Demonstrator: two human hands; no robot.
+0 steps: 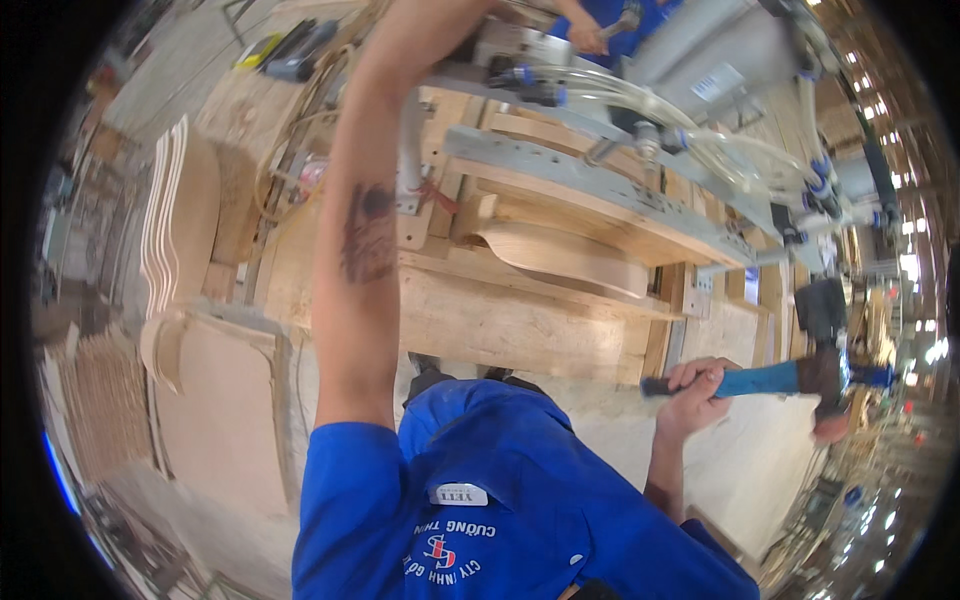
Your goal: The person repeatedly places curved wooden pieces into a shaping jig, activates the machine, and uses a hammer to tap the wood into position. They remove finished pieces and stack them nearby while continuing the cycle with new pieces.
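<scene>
My right hand (700,388) is closed round the handle of a hammer (760,379) with a blue grip. Its dark, blurred head points away to the right. My left arm stretches up to the top edge, beside the machine; the left hand is mostly cut off there, and its fingers do not show clearly. Before me, a curved pale plywood piece (560,257) rests in the wooden mould of a press (600,190), below a grey metal bar. Clear air hoses (650,105) with blue fittings run above it.
Across the machine, a co-worker's hand (588,37) holds a hammer. A stack of curved plywood pieces (185,220) stands at the left, with more plywood sheets (215,395) nearer me. A wooden ledge (500,310) runs along the press front.
</scene>
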